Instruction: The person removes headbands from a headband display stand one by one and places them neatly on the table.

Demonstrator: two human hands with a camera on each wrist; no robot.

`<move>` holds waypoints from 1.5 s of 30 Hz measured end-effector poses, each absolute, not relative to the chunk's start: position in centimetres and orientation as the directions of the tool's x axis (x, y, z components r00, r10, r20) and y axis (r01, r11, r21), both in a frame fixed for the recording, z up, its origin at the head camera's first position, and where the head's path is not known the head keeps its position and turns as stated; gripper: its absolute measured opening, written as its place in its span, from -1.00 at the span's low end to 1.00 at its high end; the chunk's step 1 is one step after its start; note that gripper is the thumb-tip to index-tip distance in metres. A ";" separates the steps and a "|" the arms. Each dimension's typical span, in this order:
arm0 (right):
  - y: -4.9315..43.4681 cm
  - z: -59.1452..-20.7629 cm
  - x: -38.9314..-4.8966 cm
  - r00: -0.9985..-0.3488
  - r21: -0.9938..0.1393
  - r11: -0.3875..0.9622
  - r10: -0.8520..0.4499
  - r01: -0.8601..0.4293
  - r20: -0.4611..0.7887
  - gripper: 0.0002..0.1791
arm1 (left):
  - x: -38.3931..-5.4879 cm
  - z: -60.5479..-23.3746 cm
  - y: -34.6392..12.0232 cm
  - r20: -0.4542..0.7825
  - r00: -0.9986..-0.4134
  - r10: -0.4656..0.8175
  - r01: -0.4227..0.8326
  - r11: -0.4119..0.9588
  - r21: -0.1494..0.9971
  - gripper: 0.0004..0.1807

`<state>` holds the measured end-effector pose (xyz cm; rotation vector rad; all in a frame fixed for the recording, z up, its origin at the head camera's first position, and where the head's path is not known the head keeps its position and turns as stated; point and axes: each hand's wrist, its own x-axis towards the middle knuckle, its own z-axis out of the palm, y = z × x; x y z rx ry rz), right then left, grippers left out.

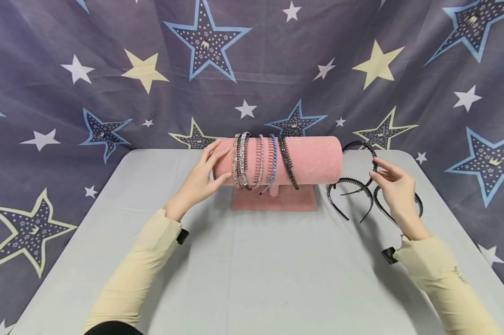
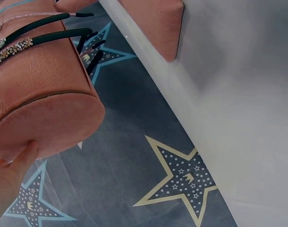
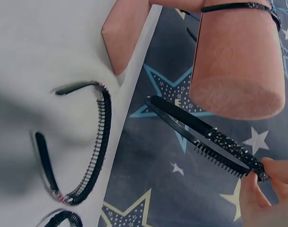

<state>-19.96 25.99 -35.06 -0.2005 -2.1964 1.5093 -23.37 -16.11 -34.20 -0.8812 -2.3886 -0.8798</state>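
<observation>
A pink cylindrical headband stand (image 1: 315, 160) lies sideways on its post and base. My left hand (image 1: 198, 179) holds its left end, fingers over the top and thumb at the front; the left wrist view shows the thumb against the round end face (image 2: 59, 125). Several toothed headbands circle the roll: gold-sparkled (image 1: 235, 163), silver (image 1: 243, 163), pale pink (image 1: 259, 163), blue (image 1: 273, 160) and black (image 1: 288, 163), the black one slanted. Off the right end, my right hand (image 1: 396, 186) pinches a black headband (image 3: 233, 146) with glittering stones by its curved middle, its two ends towards the roll.
Two more black headbands, one (image 1: 356, 180) near the roll's right end and another (image 1: 420, 204) partly behind my right hand, lie on the light grey table (image 1: 235, 274). The stand's pink base (image 1: 291, 202) rests towards the back. A star-patterned cloth (image 1: 252, 60) hangs behind.
</observation>
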 end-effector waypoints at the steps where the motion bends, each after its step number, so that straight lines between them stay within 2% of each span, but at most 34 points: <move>1: 26.3 -35.2 -19.9 -0.884 -0.912 0.386 0.369 -0.136 0.288 -0.61 | -23.4 -34.2 -16.1 0.586 -0.699 0.410 0.692 0.594 0.410 -0.38; 3: 27.3 -35.9 -20.1 -0.894 -0.932 0.321 0.348 -0.171 0.284 -0.62 | -23.4 -34.2 -16.1 0.585 -0.700 0.410 0.692 0.592 0.412 -0.38; 11: 29.4 -36.3 -19.2 -0.920 -0.938 0.305 0.295 -0.166 0.259 -0.60 | -23.3 -34.1 -16.0 0.583 -0.703 0.407 0.688 0.594 0.416 -0.38; 16: 31.2 -37.1 -19.1 -0.935 -0.935 0.335 0.279 -0.118 0.218 -0.58 | -23.3 -34.1 -16.0 0.587 -0.699 0.408 0.691 0.598 0.407 -0.39; 17: 31.9 -37.6 -19.2 -0.940 -0.915 0.391 0.267 -0.097 0.214 -0.55 | -23.3 -34.1 -16.0 0.587 -0.700 0.408 0.690 0.599 0.406 -0.39; 19: 34.2 -39.9 -20.5 -0.944 -0.934 0.341 0.260 -0.108 0.204 -0.54 | -23.3 -34.1 -16.0 0.584 -0.702 0.408 0.687 0.602 0.407 -0.39; 24: 40.5 -46.6 -23.9 -0.939 -0.936 0.333 0.270 -0.118 0.214 -0.51 | -23.2 -34.1 -16.0 0.575 -0.710 0.406 0.680 0.607 0.411 -0.39; 27: 42.3 -48.3 -24.4 -0.942 -0.926 0.361 0.261 -0.110 0.213 -0.50 | -23.3 -34.2 -16.0 0.578 -0.707 0.407 0.683 0.604 0.410 -0.39; 34: 43.8 -48.5 -23.2 -0.961 -0.909 0.409 0.211 -0.078 0.178 -0.52 | -23.4 -34.3 -16.1 0.585 -0.701 0.407 0.689 0.599 0.409 -0.39; 40: 45.0 -48.2 -21.8 -0.983 -0.912 0.410 0.153 -0.031 0.103 -0.48 | -23.4 -34.3 -16.0 0.580 -0.709 0.402 0.682 0.599 0.419 -0.38; 45: 46.1 -48.1 -20.5 -0.988 -0.887 0.460 0.151 0.045 0.028 -0.45 | -23.4 -34.3 -16.0 0.581 -0.708 0.400 0.683 0.598 0.420 -0.38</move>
